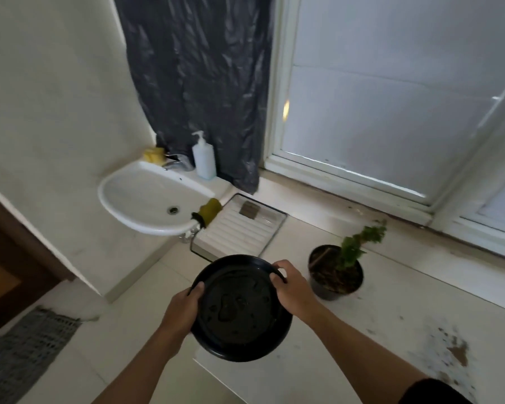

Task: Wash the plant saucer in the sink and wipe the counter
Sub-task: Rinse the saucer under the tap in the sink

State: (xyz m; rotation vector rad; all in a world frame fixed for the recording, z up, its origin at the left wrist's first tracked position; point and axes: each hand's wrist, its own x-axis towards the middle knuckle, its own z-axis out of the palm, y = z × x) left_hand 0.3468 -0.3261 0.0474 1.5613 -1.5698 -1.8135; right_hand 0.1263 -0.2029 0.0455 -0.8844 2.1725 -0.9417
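- The scene is lit dimly by soft daylight admitted through the frosted window (376,91) at upper right.
- A small warm glare spot is seen on the window frame (286,109).
- Straight lines are bent near the edges by wide-angle distortion.
- The floor mat (21,354) at lower left is smeared by motion blur.

A potted plant (337,272) is set below a frosted window (391,91). Left of the window a black plastic sheet (199,83) is hung, with a soap dispenser (203,157) and a yellow sponge (154,154) placed further left
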